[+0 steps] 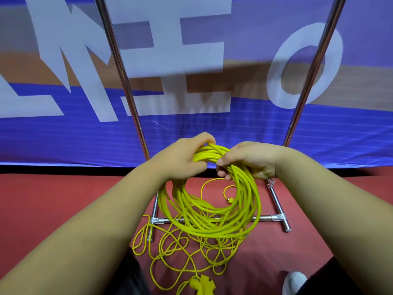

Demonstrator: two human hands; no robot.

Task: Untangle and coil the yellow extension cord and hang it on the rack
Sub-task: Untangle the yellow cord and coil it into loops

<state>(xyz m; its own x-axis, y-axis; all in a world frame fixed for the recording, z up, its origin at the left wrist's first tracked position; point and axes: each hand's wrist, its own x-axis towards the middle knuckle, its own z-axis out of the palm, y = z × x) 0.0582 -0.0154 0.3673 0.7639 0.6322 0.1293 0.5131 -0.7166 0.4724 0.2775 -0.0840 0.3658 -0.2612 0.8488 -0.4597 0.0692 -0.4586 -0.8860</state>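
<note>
A yellow extension cord (212, 222) hangs as a round coil of several loops from both my hands. My left hand (180, 158) grips the top of the coil from the left. My right hand (246, 160) pinches the same bundle from the right, thumb on top. Below the coil, loose tangled cord (180, 252) lies on the red floor, ending in a yellow socket block (202, 285) at the bottom edge. A small plug end (230, 200) lies inside the ring of the coil. The metal rack (119, 67) stands right behind, its two uprights rising out of view.
The rack's base bars (276, 218) lie on the red floor under the coil. A blue banner with large white letters (191, 128) covers the wall behind. My dark trouser legs and a white shoe (294, 282) are at the bottom.
</note>
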